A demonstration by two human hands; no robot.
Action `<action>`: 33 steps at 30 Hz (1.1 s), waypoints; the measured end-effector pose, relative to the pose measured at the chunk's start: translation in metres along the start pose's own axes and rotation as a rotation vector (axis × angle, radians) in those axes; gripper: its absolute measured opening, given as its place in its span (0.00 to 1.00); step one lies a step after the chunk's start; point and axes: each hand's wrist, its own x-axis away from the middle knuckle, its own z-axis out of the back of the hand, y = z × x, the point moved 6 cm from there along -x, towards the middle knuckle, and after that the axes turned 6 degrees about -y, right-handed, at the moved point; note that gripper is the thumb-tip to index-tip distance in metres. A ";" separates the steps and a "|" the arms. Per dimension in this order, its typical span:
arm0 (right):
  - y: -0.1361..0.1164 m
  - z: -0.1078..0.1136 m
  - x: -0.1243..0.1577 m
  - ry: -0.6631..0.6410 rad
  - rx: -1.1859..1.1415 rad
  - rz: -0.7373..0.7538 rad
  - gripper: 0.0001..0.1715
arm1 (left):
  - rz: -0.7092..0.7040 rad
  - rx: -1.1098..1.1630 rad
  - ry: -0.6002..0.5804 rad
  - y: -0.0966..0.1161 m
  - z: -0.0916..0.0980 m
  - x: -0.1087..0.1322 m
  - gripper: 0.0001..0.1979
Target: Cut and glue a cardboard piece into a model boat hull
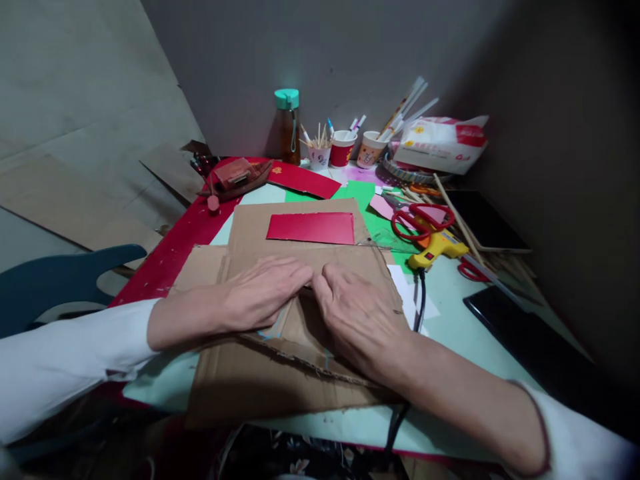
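Two hands, the left hand (263,293) and the right hand (360,313), are lying flat on a cardboard pile (300,257) whose sheets are overlapping too much to count, and two red cards (310,228) are lying behind them. One bottle (287,127), three cups (343,148) and one bag (440,143) are standing by the wall. One glue gun (437,247), two red scissors (423,220), two dark slabs (485,220) and one blue chair (50,280) are sitting around.
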 end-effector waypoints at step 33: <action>0.001 0.008 0.035 0.026 -0.242 -0.060 0.15 | -0.061 -0.051 0.098 0.028 0.004 0.011 0.12</action>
